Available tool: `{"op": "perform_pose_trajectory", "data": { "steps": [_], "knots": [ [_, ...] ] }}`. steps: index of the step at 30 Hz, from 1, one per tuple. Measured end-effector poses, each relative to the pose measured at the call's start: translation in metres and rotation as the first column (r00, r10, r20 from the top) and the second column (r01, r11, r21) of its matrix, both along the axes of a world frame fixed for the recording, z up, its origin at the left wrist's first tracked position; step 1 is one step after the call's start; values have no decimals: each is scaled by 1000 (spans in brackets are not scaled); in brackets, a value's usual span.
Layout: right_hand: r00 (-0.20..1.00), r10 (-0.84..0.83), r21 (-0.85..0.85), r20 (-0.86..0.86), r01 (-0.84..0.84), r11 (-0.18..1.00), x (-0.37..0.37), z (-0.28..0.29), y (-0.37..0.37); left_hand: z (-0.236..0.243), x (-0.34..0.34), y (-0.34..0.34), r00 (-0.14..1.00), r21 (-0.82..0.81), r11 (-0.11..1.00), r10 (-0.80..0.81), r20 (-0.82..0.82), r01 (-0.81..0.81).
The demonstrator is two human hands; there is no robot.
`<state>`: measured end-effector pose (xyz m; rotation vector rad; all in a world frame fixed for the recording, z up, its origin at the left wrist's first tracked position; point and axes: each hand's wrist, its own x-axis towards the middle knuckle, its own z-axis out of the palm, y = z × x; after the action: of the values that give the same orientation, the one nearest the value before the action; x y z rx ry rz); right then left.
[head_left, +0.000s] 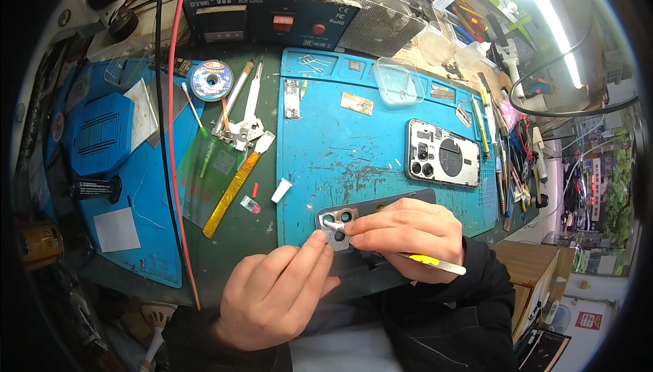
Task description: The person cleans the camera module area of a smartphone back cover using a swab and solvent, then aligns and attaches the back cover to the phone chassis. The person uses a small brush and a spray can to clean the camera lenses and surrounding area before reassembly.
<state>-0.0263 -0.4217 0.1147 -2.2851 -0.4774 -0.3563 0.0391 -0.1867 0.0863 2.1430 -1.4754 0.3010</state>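
A dark phone back panel (381, 205) lies at the front of the blue mat, with its metal camera plate (338, 236) and three round openings. My left hand (279, 287) has its fingers pressed together, curled, with the index tip on that plate; what lies under them is hidden. My right hand (411, 236) holds a slim tool (435, 263) with a yellow label and pale end, while its fingertips rest at the plate beside a small silvery piece whose nature I cannot make out. Above them, an opened white-framed phone (442, 154) lies on the mat.
Behind stand a black machine (265, 18) and plastic box (398, 83). Tools (510, 168) crowd the right. To the left lie a solder spool (211, 79), gold-tape strip (231, 195), blue case (102, 130) and paper square (115, 229). Red and black cables cross the left side.
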Motion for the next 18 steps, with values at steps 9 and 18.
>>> {"op": "perform_pose_trajectory", "data": {
  "steps": [9,18],
  "knots": [
    [1000,2,-5,-3,-2,1000,0,-1,-1,-1,0,0,1000,3,1000,2,8,-2],
    [1000,-1,-12,7,1,1000,-1,-2,-1,-1,-1,0,1000,7,1000,7,11,-7]
  ]
}}
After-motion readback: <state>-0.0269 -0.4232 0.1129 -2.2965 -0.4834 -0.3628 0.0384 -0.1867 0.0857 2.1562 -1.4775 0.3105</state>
